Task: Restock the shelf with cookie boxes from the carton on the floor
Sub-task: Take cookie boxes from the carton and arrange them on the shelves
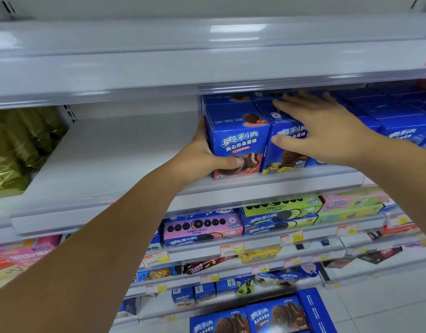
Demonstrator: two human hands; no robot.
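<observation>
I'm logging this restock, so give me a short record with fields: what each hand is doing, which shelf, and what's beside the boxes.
left hand: left hand grips the left side of the end cookie box, thumb on its front
right hand: right hand lies flat and open on the neighbouring box
shelf: shelf bare left of the boxes
far left: green packs
carton: carton at the bottom, boxes inside

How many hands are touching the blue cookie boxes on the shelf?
2. The left hand grips the left side of the leftmost blue box, thumb on its front. The right hand lies flat on the neighbouring box.
</observation>
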